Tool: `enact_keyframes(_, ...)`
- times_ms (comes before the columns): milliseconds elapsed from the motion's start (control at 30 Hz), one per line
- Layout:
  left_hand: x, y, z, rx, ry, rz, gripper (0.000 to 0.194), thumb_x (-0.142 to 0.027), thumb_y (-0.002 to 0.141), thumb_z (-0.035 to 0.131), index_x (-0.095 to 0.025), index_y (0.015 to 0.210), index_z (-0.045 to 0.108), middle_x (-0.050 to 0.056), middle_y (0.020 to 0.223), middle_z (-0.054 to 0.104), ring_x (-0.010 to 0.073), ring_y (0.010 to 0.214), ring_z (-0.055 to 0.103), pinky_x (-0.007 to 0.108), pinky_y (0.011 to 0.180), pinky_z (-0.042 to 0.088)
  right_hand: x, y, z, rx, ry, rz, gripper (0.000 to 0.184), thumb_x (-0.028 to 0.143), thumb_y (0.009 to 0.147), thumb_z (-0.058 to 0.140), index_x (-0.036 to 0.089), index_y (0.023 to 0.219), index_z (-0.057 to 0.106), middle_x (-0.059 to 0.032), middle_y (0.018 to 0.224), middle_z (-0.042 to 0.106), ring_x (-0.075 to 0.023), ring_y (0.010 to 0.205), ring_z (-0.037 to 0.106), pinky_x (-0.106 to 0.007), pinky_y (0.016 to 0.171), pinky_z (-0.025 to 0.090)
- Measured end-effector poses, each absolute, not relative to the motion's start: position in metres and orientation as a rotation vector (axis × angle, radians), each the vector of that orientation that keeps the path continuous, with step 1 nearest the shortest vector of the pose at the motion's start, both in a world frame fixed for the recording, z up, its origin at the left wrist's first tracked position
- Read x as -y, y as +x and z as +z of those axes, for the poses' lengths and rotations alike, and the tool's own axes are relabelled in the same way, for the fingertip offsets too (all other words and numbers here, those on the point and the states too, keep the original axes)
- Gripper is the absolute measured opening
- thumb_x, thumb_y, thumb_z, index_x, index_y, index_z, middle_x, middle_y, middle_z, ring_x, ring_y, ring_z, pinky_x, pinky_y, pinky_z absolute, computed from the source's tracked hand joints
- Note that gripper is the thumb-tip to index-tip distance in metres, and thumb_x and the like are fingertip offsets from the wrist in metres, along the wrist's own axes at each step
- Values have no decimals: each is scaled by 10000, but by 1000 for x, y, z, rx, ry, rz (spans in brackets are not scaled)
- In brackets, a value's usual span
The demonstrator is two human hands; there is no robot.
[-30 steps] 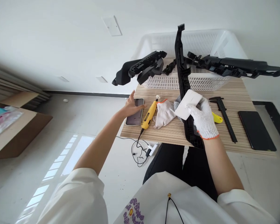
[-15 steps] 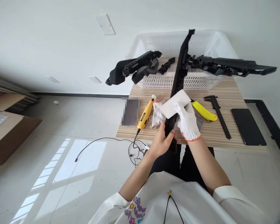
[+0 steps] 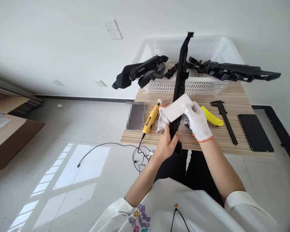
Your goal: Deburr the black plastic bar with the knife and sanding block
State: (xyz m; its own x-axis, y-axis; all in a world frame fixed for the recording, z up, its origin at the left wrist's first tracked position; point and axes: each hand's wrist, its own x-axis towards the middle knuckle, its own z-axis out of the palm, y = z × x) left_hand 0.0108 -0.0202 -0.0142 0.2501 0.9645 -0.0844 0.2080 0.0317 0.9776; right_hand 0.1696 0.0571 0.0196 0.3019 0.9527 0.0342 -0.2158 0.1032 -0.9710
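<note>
My bare left hand (image 3: 168, 145) grips the lower end of a long black plastic trim piece (image 3: 181, 80), which points away from me over the table. On my right hand (image 3: 197, 120) is a white knitted glove with an orange cuff edge. Its fingers pinch the right end of a flat white rectangular pad or sheet (image 3: 177, 108), which lies across the trim piece just above my left hand. Whether the pad presses on the trim, I cannot tell. Beneath them, another white glove (image 3: 163, 120) and a grey cloth-like piece (image 3: 186, 122) are partly hidden.
A white plastic basket (image 3: 164, 87) at the back holds black plastic parts (image 3: 234, 69) overhanging both sides. On the striped table (image 3: 222, 141) lie a yellow corded rotary tool (image 3: 151, 119), a yellow-handled knife (image 3: 214, 117), black calipers (image 3: 226, 120) and a black phone (image 3: 256, 132). Cables (image 3: 141, 158) hang at the front left.
The trim piece's far end has swung slightly left. My right hand has shifted a little right and down, and more of the pad's surface shows.
</note>
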Motion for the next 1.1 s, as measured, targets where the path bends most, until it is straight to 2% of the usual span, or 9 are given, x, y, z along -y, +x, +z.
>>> enact_keyframes(133, 21, 15, -12, -1140, 1477, 826, 158, -371, 1046, 515, -270, 1146, 446, -6, 841, 737, 242, 795, 767, 395, 809, 610, -54, 166, 16, 787, -1100, 1050, 486, 653, 725, 826, 289, 827, 522, 52, 693, 541, -142, 590, 524, -296, 505, 493)
enact_keyframes(267, 28, 11, 1, -1157, 1601, 692, 417, -470, 1056, 522, -242, 1400, 464, 67, 985, 808, 284, 845, 786, 439, 858, 615, -42, 162, 9, 814, -1098, 1093, 430, 526, 709, 856, 273, 852, 539, 59, 744, 569, -130, 654, 556, -260, 562, 495)
enact_keyframes(400, 27, -37, 19, -1319, 1774, 805, 397, -513, 1054, 514, -246, 1321, 637, 142, 1308, 760, 278, 1033, 777, 413, 884, 623, -34, 169, 4, 711, -1087, 981, 438, 503, 695, 844, 267, 826, 500, 63, 748, 559, -129, 670, 542, -257, 578, 490)
enact_keyframes(467, 21, -74, 24, -1622, 1667, 1033, 384, -495, 1049, 514, -237, 1297, 654, 143, 1340, 745, 271, 1137, 749, 418, 954, 613, -32, 173, 3, 681, -1081, 956, 448, 502, 676, 851, 265, 823, 500, 63, 759, 571, -124, 669, 528, -253, 581, 489)
enact_keyframes(567, 13, -118, 22, -2005, 1463, 1184, 453, -501, 1034, 519, -216, 1375, 603, 155, 1366, 718, 279, 1263, 697, 444, 1047, 585, -28, 176, 1, 652, -1081, 966, 437, 488, 672, 865, 263, 825, 522, 56, 764, 579, -127, 671, 527, -249, 564, 478)
enact_keyframes(667, 11, -133, 11, -2073, 1410, 943, 769, -558, 918, 687, -187, 1548, 446, 216, 1584, 548, 347, 1467, 556, 517, 1189, 494, -23, 176, -2, 637, -1074, 984, 413, 473, 690, 874, 263, 837, 550, 50, 762, 576, -129, 674, 532, -243, 549, 465)
enact_keyframes(733, 10, -131, 3, -2113, 1440, 772, 954, -594, 826, 776, -180, 1595, 393, 227, 1628, 490, 388, 1512, 499, 562, 1237, 436, -21, 176, -4, 632, -1074, 994, 405, 474, 697, 878, 264, 854, 570, 49, 762, 581, -130, 673, 538, -241, 543, 461)
enact_keyframes(900, -22, -134, 3, -2145, 1613, 574, 898, -633, 788, 779, -149, 1504, 536, 220, 1553, 549, 399, 1467, 529, 520, 1224, 444, -20, 177, -2, 618, -1080, 1018, 407, 458, 655, 893, 259, 858, 601, 39, 800, 633, -143, 730, 587, -267, 619, 514)
enact_keyframes(1100, -93, -146, 15, -2042, 1745, 459, 1057, -657, 761, 791, -97, 1580, 426, 256, 1625, 492, 405, 1532, 460, 494, 1230, 405, -22, 177, -5, 585, -1078, 1034, 422, 462, 637, 893, 257, 894, 629, 36, 843, 662, -146, 772, 608, -292, 706, 532)
